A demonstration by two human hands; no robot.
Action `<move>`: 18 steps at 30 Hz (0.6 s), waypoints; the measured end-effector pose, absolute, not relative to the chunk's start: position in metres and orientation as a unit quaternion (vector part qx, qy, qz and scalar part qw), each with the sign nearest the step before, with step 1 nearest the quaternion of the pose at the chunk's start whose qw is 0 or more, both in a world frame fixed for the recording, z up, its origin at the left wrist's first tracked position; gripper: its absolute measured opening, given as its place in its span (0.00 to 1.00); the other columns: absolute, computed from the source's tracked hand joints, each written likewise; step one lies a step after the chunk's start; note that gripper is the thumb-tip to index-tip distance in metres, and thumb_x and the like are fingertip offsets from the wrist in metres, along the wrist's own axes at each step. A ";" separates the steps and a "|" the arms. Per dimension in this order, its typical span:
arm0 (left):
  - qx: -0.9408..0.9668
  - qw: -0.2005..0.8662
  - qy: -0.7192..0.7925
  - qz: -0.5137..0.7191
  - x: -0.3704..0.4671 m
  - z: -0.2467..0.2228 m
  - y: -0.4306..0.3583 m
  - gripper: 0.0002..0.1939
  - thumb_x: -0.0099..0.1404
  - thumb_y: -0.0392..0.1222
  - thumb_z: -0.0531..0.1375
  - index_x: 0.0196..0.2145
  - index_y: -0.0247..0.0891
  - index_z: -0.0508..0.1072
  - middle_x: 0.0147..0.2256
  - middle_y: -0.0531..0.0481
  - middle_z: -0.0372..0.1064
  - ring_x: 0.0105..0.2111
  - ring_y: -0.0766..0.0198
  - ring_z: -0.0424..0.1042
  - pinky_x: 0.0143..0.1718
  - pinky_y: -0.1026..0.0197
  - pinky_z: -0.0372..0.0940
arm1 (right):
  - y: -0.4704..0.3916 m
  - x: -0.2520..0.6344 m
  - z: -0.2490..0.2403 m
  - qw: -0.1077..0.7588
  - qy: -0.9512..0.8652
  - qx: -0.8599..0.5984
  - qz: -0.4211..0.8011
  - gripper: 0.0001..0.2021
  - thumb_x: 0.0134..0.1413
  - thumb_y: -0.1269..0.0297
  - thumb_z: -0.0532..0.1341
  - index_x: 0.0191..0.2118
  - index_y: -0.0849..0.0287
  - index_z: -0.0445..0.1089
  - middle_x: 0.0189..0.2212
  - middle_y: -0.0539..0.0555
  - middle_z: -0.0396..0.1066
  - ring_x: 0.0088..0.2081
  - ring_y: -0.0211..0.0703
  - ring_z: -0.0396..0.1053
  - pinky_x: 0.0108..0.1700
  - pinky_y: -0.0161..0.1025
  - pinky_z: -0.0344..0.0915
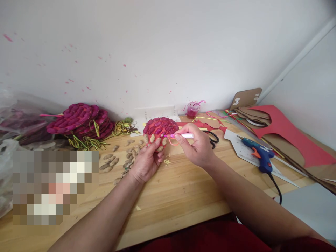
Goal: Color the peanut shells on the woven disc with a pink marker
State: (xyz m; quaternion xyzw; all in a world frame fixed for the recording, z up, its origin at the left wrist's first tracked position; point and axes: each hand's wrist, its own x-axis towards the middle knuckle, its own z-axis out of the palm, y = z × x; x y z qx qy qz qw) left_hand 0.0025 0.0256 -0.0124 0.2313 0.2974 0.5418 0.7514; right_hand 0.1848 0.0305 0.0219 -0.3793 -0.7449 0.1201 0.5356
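Observation:
My left hand grips the lower edge of a round red piece covered in peanuts. Its upper peanuts are painted magenta, while several along the lower edge are bare tan. In my right hand is a white-handled brush, pinched between thumb and fingers. The brush's magenta-stained tip touches the peanuts near the middle of the piece. Loose peanuts lie on the wooden table left of my left hand.
Painted magenta pieces are stacked at the left beside green-yellow string. A cup of magenta paint stands by the wall. Black-handled scissors, a blue glue gun and red card lie to the right.

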 end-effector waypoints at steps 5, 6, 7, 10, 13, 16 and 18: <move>0.237 0.748 0.298 0.544 0.002 -0.014 0.026 0.24 0.49 0.42 0.80 0.32 0.36 0.68 0.25 0.59 0.63 0.21 0.75 0.61 0.19 0.72 0.56 | 0.028 0.183 0.023 0.530 -0.752 -0.371 0.126 0.05 0.66 0.66 0.63 0.36 0.54 0.70 0.31 0.49 0.77 0.35 0.42 0.74 0.42 0.42 0.68; 0.237 0.748 0.297 0.544 0.003 -0.014 0.026 0.24 0.50 0.42 0.79 0.32 0.36 0.68 0.25 0.59 0.62 0.21 0.75 0.60 0.19 0.72 0.56 | 0.028 0.183 0.023 0.529 -0.751 -0.372 0.131 0.05 0.66 0.66 0.63 0.36 0.54 0.70 0.31 0.49 0.77 0.35 0.42 0.74 0.41 0.41 0.68; 0.237 0.749 0.297 0.542 0.003 -0.014 0.026 0.24 0.50 0.42 0.79 0.32 0.36 0.68 0.25 0.59 0.62 0.21 0.74 0.60 0.19 0.72 0.56 | 0.029 0.183 0.024 0.529 -0.750 -0.373 0.136 0.05 0.66 0.65 0.63 0.36 0.54 0.70 0.31 0.49 0.77 0.35 0.42 0.74 0.41 0.41 0.68; 0.235 0.752 0.299 0.539 0.002 -0.015 0.025 0.23 0.51 0.42 0.79 0.32 0.36 0.69 0.24 0.59 0.62 0.21 0.74 0.60 0.19 0.71 0.56 | 0.031 0.186 0.023 0.536 -0.738 -0.386 0.138 0.04 0.65 0.65 0.64 0.36 0.55 0.70 0.32 0.50 0.77 0.34 0.42 0.74 0.40 0.41 0.68; 0.235 0.753 0.296 0.539 0.002 -0.015 0.025 0.23 0.51 0.41 0.79 0.33 0.36 0.69 0.24 0.59 0.62 0.21 0.74 0.60 0.19 0.71 0.56 | 0.034 0.188 0.022 0.548 -0.724 -0.395 0.135 0.04 0.65 0.64 0.64 0.37 0.55 0.70 0.33 0.51 0.78 0.34 0.41 0.74 0.37 0.40 0.68; 0.233 0.754 0.295 0.538 0.002 -0.014 0.025 0.23 0.51 0.41 0.79 0.32 0.36 0.68 0.24 0.59 0.61 0.21 0.74 0.60 0.19 0.71 0.56 | 0.035 0.189 0.021 0.556 -0.721 -0.391 0.139 0.04 0.66 0.65 0.64 0.38 0.55 0.70 0.33 0.50 0.78 0.33 0.40 0.74 0.36 0.39 0.67; 0.230 0.755 0.295 0.539 0.002 -0.014 0.025 0.23 0.50 0.41 0.79 0.32 0.36 0.68 0.24 0.59 0.61 0.21 0.74 0.60 0.19 0.72 0.56 | 0.033 0.188 0.022 0.552 -0.724 -0.388 0.140 0.04 0.65 0.65 0.64 0.37 0.55 0.70 0.33 0.51 0.78 0.33 0.40 0.73 0.36 0.39 0.67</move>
